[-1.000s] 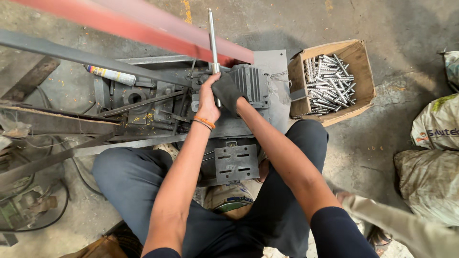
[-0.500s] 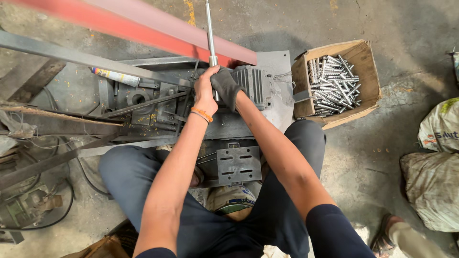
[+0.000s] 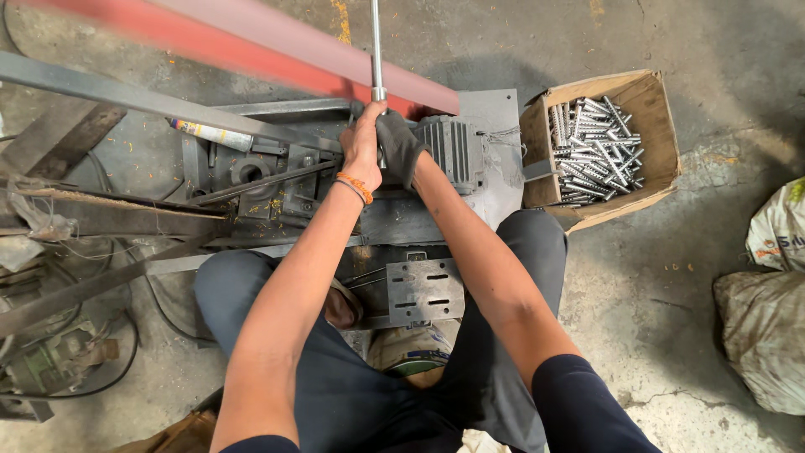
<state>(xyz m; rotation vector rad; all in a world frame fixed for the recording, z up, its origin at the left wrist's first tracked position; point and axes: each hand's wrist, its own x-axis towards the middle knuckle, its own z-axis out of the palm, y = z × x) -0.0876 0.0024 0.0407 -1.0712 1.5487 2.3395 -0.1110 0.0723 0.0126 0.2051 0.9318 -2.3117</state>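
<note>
While a red steel beam (image 3: 251, 50) slants across the top of the view and crosses in front of the work, both hands meet just under its lower edge, over a grey machine (image 3: 335, 180) on the concrete floor (image 3: 654, 277). To the right of the machine sits a ribbed electric motor (image 3: 453, 151), and beyond it an open cardboard box (image 3: 650, 92) filled with short threaded metal studs (image 3: 591, 151). Grey steel bars (image 3: 126, 96) run across the left side, with a cartridge tube (image 3: 210, 134) lying on the machine beside them. A slotted metal plate (image 3: 425, 291) lies between the person's knees, and stuffed sacks (image 3: 763, 335) rest at the right edge.

A thin, bright metal rod (image 3: 375, 46) stands upright, rising from the hands past the beam and out of the top of the frame; a small collar shows on it just above the fingers. The left hand (image 3: 362, 147), bare with an orange band at the wrist, wraps its fingers closed around the rod's lower end. The right hand (image 3: 398, 147), in a dark glove, clasps the same spot from the other side, fingers curled tight and touching the left hand.
</note>
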